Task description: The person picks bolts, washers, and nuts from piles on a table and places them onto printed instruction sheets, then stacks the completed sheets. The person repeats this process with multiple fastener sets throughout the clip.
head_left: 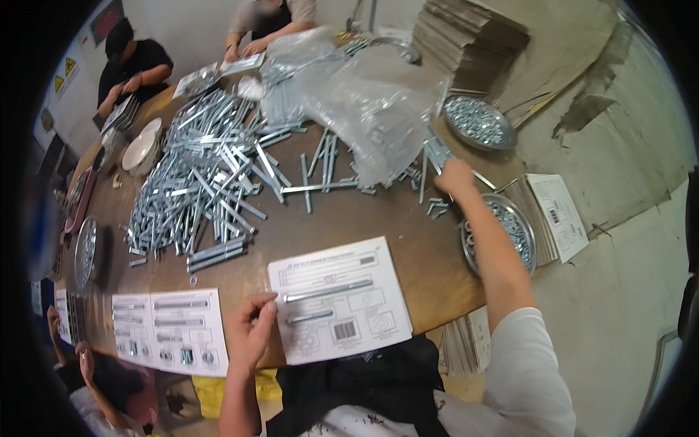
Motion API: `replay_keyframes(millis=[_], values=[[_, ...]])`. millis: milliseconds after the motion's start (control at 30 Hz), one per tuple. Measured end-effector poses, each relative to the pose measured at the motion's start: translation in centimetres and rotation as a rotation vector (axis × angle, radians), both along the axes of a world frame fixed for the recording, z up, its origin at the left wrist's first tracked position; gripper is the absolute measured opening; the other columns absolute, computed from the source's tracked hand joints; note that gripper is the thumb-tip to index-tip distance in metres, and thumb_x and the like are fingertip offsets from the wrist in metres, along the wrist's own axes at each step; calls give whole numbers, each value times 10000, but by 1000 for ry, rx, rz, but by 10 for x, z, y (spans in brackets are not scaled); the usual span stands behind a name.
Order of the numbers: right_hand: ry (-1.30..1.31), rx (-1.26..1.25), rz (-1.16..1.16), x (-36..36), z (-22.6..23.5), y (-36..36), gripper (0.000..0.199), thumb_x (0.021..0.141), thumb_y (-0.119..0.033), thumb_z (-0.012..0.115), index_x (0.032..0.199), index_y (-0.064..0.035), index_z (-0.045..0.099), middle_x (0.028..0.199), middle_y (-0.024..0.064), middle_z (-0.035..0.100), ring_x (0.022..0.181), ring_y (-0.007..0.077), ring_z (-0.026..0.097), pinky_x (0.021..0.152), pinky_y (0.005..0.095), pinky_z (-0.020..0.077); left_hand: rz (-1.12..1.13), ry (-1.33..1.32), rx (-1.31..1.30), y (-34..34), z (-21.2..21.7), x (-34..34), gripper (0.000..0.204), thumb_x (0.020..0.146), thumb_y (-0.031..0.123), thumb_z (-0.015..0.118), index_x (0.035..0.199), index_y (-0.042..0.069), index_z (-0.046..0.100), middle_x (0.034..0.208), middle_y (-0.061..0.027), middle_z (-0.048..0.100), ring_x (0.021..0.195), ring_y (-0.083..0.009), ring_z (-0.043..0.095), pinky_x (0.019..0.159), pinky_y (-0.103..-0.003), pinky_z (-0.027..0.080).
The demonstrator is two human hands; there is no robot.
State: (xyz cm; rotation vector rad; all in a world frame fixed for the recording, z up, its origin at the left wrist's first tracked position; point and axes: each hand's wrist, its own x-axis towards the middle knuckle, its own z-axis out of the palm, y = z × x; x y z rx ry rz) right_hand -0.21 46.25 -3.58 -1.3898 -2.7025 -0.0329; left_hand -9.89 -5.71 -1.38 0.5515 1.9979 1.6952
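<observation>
In front of me lies a stack of white printed cards point(386, 313), with a long silver bolt point(328, 290) and a shorter bolt point(309, 317) on its top card. My left hand point(251, 328) is at the stack's left edge, fingers curled and thumb close to the forefinger; whatever is between them is hidden. My right hand point(456, 180) reaches far to the right, its fingers closed down beside a cluster of bolts point(438, 151). Its fingertips are hidden, so its hold cannot be made out. Short bolts point(437, 209) lie just below that hand.
A big bolt heap point(211, 167) and a clear plastic bag point(371, 102) cover the table's middle. Metal bowls of small hardware point(479, 122) point(510, 226) stand at right. Filled cards point(167, 331) lie at left. Several people work around the table; card stacks point(466, 44) rise behind.
</observation>
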Motion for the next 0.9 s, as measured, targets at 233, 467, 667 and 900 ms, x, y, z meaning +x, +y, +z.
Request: replay_keyframes(millis=[233, 467, 667, 900], values=[[927, -1127, 259, 25, 66, -165, 98, 876, -79, 630, 954, -21, 644, 942, 102, 719, 747, 109, 673, 573, 214, 502, 32, 140, -59, 2, -2, -33, 227, 953, 143, 639, 1101, -14, 708, 889, -24, 698, 799, -74, 589, 718, -233, 475], [779, -1341, 463, -19, 26, -292, 118, 919, -61, 638, 1035, -39, 647, 1082, 74, 706, 918, 114, 682, 704, 200, 509, -86, 243, -178, 15, -13, -47, 262, 952, 108, 625, 1182, -3, 684, 941, -44, 701, 822, -89, 597, 742, -244, 486], [682, -1356, 428, -12, 22, -282, 253, 875, -64, 689, 1124, -28, 662, 1079, 66, 696, 868, 88, 649, 699, 217, 499, -250, 296, -163, 39, -25, -47, 241, 899, 73, 682, 1128, -2, 682, 921, -49, 656, 844, -118, 613, 758, -271, 502], [634, -596, 493, 46, 19, -237, 304, 769, -73, 744, 1064, -9, 707, 965, 84, 681, 692, 140, 599, 673, 284, 504, -227, 256, -168, 37, -27, -53, 195, 890, 65, 701, 1077, 8, 696, 887, -19, 638, 790, -89, 596, 729, -248, 496]])
